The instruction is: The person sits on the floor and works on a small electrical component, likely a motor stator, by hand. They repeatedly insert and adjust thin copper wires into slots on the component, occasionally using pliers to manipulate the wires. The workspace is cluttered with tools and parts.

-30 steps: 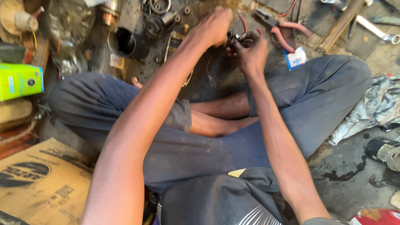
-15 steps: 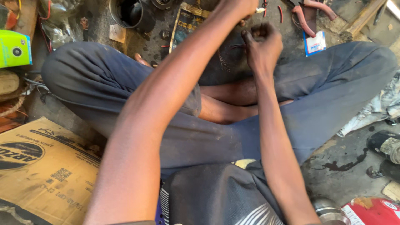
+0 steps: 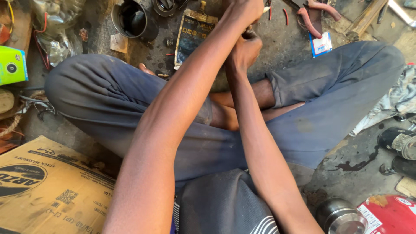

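I sit cross-legged on a grimy floor with both arms stretched forward. My left hand [image 3: 242, 12] is at the top edge of the view, fingers curled tight; a small pale tip sticks out at its right side. My right hand [image 3: 245, 50] is closed just below it and touches it. Both hands close around a small part that they almost wholly hide. My left forearm crosses over my blue trousers [image 3: 108, 104] and covers most of the right arm's wrist.
Red-handled pliers [image 3: 316, 11], a blue-and-white card [image 3: 321, 43], a dark packet [image 3: 193, 34] and a black metal cylinder [image 3: 130, 19] lie ahead. Green box [image 3: 12, 65] and cardboard box [image 3: 43, 186] at left. Red can [image 3: 385, 214], steel cylinder [image 3: 342, 219] and rags [image 3: 398, 99] at right.
The view has tilted down and closer, so the hands now sit at the top edge. My right hand has slid under my left hand; the part with red wires is now hidden.
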